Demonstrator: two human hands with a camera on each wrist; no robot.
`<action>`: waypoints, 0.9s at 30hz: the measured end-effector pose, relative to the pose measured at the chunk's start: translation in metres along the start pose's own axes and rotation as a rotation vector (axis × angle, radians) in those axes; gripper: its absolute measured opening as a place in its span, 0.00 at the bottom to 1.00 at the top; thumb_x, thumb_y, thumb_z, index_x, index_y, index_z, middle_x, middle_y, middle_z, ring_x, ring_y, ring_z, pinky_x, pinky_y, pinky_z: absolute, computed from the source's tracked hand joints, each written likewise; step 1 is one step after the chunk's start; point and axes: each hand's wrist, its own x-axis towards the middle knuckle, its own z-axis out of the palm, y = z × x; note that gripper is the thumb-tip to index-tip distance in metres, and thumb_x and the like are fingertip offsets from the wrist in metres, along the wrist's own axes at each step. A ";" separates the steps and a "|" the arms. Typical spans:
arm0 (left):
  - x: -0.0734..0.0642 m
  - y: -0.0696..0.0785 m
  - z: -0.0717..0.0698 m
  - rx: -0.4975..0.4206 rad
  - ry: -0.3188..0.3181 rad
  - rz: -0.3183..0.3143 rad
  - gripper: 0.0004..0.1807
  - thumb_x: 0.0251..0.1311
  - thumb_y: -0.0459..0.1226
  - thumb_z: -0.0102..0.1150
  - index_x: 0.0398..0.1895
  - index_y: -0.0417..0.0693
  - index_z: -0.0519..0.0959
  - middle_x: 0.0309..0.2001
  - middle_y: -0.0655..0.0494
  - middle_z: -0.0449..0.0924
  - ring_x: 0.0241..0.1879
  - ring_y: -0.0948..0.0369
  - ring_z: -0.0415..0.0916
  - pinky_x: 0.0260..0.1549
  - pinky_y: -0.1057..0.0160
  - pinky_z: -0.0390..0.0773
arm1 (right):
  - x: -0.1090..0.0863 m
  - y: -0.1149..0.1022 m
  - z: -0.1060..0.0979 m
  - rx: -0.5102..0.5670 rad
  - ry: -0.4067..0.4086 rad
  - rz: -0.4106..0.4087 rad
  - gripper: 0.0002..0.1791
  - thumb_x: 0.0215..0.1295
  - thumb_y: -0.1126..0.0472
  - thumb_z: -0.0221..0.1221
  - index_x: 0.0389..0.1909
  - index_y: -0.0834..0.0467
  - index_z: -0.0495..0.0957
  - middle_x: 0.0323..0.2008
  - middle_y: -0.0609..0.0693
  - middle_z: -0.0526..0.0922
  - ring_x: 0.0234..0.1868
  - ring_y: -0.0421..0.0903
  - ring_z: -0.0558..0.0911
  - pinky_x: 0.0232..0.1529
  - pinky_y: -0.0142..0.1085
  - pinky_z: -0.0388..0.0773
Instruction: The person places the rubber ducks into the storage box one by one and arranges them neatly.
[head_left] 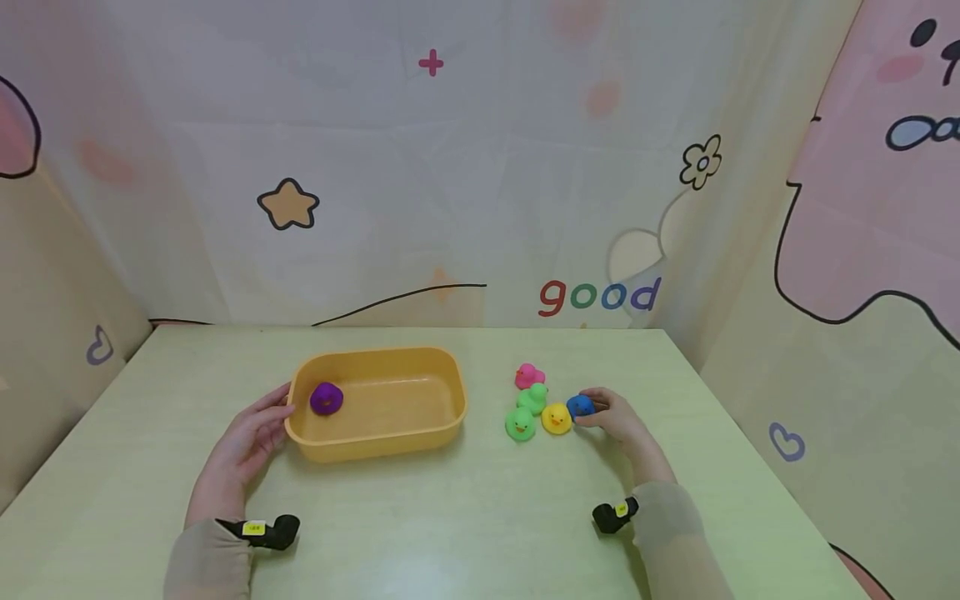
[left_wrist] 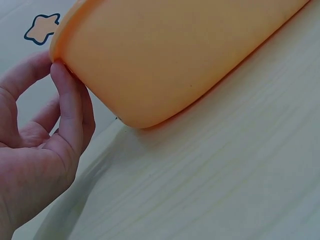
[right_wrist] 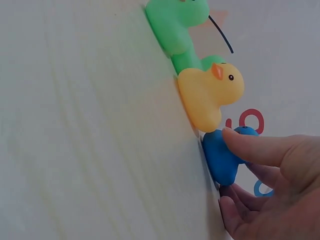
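My left hand [head_left: 243, 442] pinches the rim at the left end of an orange plastic basin [head_left: 390, 447]. In the left wrist view the thumb and a finger meet at the rim of that basin [left_wrist: 150, 60]. Inside, near the left end, sits a purple rubber duck [head_left: 326, 399]. My right hand [head_left: 617, 415] holds a blue rubber duck [right_wrist: 220, 155], thumb on one side and fingers on the other, down at the tabletop. Right beside it stands a yellow rubber duck [head_left: 557, 419].
Two green rubber ducks [head_left: 521, 424] and a pink rubber duck [head_left: 529, 376] stand left of the yellow one, to the right of the basin. The pale table [head_left: 420, 533] meets a printed cloth backdrop [head_left: 450, 167] at its back and sides.
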 end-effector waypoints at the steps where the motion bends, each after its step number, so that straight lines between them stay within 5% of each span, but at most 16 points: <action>1: 0.000 0.000 0.000 -0.002 0.003 -0.002 0.22 0.68 0.24 0.47 0.42 0.58 0.86 0.42 0.62 0.83 0.38 0.67 0.82 0.36 0.73 0.81 | 0.001 0.000 0.001 -0.007 0.010 0.005 0.31 0.64 0.67 0.61 0.66 0.69 0.62 0.66 0.71 0.64 0.66 0.66 0.63 0.69 0.59 0.58; 14: -0.001 0.000 0.002 -0.003 0.002 0.004 0.21 0.68 0.23 0.46 0.42 0.58 0.85 0.41 0.61 0.83 0.38 0.67 0.82 0.37 0.72 0.81 | 0.002 -0.001 0.003 -0.022 0.063 0.028 0.28 0.68 0.62 0.59 0.63 0.69 0.64 0.65 0.70 0.65 0.66 0.65 0.64 0.65 0.57 0.65; 27: 0.002 0.001 0.000 0.021 0.032 -0.001 0.21 0.68 0.24 0.46 0.41 0.60 0.84 0.41 0.63 0.82 0.37 0.68 0.82 0.37 0.72 0.81 | -0.003 -0.014 -0.006 0.206 0.086 0.026 0.32 0.71 0.63 0.54 0.70 0.69 0.53 0.70 0.71 0.55 0.66 0.65 0.65 0.69 0.55 0.63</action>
